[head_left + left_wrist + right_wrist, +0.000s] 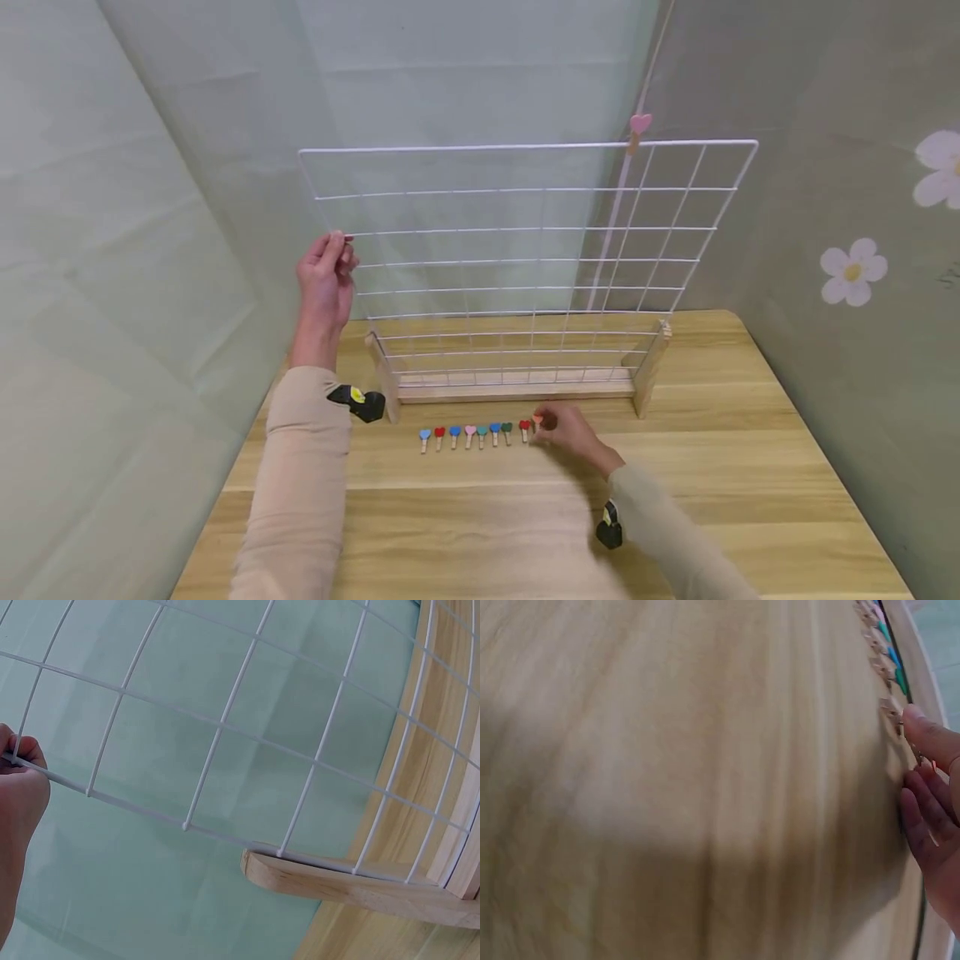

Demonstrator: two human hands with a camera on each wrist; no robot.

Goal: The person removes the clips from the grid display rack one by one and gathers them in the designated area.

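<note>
White wire makes up the grid panel (525, 250), standing upright in its wooden base (517, 387) at the back of the worktop (750, 467). Your left hand (326, 275) pinches the panel's left edge wire — fingers curled round it. Your right hand (566, 429) is down on the worktop, fingertips pinching the rightmost heart clip (537, 421) at the end of the row of heart clips (472, 435) lying just in front of the base. One pink heart clip (639, 125) sits on the panel's top wire.
</note>
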